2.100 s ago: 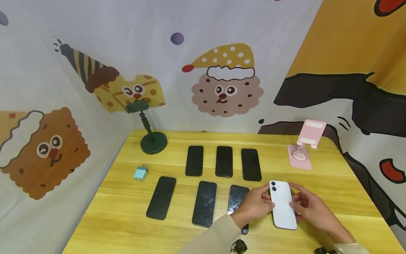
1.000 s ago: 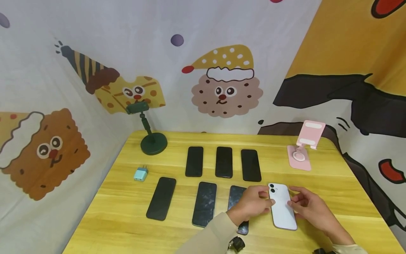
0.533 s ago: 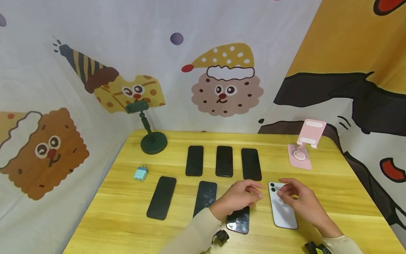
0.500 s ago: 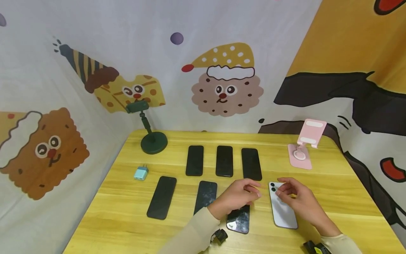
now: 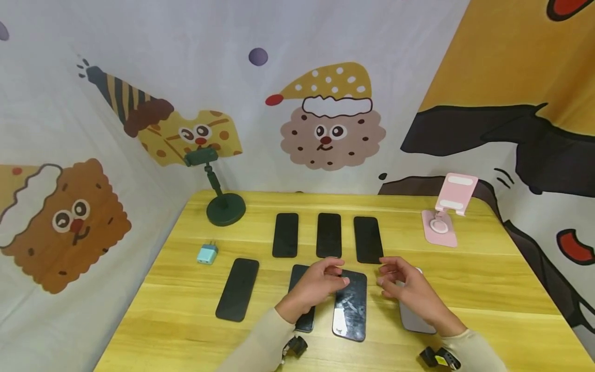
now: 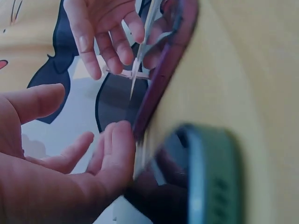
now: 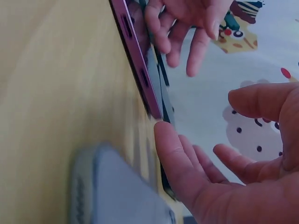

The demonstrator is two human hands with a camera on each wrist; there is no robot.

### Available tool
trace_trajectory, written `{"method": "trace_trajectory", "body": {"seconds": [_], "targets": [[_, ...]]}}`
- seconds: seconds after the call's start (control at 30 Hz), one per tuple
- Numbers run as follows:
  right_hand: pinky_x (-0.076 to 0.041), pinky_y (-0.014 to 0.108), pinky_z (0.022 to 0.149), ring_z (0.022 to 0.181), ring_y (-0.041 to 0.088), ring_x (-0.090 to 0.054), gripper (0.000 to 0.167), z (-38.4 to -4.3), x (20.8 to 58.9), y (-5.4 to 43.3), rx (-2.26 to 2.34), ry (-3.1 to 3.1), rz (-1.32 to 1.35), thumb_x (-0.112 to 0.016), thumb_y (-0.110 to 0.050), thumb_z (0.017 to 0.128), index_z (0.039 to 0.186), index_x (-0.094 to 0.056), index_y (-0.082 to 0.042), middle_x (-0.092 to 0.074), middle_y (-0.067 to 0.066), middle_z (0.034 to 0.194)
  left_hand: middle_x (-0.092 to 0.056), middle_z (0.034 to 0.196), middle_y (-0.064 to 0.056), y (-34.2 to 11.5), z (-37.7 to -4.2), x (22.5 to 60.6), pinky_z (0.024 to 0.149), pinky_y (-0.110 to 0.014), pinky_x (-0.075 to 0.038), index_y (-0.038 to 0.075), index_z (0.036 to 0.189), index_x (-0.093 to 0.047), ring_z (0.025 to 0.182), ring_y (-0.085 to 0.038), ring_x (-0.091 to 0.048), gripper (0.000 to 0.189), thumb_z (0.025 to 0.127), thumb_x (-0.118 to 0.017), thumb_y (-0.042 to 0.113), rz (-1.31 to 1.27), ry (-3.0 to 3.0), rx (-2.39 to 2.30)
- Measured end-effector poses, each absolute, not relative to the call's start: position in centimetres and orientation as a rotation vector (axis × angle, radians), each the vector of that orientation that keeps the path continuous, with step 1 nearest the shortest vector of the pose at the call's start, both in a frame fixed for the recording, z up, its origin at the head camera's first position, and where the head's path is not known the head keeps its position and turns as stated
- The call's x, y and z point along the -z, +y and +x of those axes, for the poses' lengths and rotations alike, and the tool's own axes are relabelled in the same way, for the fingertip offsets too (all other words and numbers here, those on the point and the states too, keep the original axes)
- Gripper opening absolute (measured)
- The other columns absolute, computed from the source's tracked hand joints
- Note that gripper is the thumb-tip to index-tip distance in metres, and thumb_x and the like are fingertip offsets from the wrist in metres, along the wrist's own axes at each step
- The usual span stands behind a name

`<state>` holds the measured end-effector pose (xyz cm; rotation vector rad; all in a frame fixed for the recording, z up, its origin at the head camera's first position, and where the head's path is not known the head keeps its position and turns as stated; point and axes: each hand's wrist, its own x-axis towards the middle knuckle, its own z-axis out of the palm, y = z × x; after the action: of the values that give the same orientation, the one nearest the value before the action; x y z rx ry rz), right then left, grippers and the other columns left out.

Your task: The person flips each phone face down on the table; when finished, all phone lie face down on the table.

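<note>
My left hand (image 5: 312,289) hovers above a black-screened phone (image 5: 306,321), its thumb and fingers spread beside the top of a glossy phone (image 5: 350,310). That glossy phone lies screen up and shows a purple side (image 7: 138,60) in the right wrist view. On its other side, my right hand (image 5: 412,289) hangs with fingers loosely bent and nothing between them. Beneath the right hand a white phone (image 5: 416,319) lies back up, its camera end mostly hidden. In the left wrist view the phone under my left hand has a green edge (image 6: 216,177).
Three dark phones lie in a back row, the middle one (image 5: 329,235) between the others. Another phone (image 5: 237,289) lies front left, near a blue charger plug (image 5: 207,253). A green stand (image 5: 225,207) and a pink stand (image 5: 439,227) are at the back of the wooden table (image 5: 176,310).
Both hands have let go of the white phone's edges and moved left, towards the glossy phone. The white phone stays on the table, now partly covered by the right hand.
</note>
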<state>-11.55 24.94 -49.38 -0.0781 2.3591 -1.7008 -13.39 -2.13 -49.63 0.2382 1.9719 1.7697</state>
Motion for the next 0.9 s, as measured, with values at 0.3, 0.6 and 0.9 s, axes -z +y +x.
{"method": "trace_trajectory", "body": {"seconds": [0.3,0.6,0.9], "targets": [[-0.066,0.044,0.085,0.124,0.034,-0.062,0.066,-10.4,50.2,24.0,1.785,2.159,-0.035,-0.071,-0.014,0.101,0.155,-0.037,0.003,-0.048,0.03,0.149,-0.053,0.152,-0.017,-2.6,-12.2,49.2,0.108,-0.051,-0.054,0.011,0.155,-0.051,0.139,-0.035,-0.055,0.065,0.098,-0.077,0.027,0.184,1.961,-1.717],[-0.064,0.046,0.092,0.14,0.046,-0.051,0.072,-9.8,50.9,23.3,1.863,2.032,-0.087,-0.069,-0.012,0.103,0.16,-0.03,0.006,-0.04,0.035,0.158,-0.047,0.158,-0.026,-2.1,-11.7,49.0,0.108,-0.053,-0.054,0.005,0.161,-0.04,0.143,-0.042,-0.052,0.075,0.097,-0.077,0.017,0.116,1.904,-1.779],[-0.064,0.042,0.089,0.142,0.05,-0.048,0.073,-10.1,51.3,23.0,1.87,2.075,-0.125,-0.071,-0.008,0.1,0.161,-0.032,0.005,-0.041,0.034,0.16,-0.056,0.149,-0.024,-1.5,-11.8,49.2,0.1,-0.046,-0.059,0.005,0.161,-0.04,0.136,-0.039,-0.057,0.074,0.096,-0.076,0.009,0.039,1.92,-1.867]]}}
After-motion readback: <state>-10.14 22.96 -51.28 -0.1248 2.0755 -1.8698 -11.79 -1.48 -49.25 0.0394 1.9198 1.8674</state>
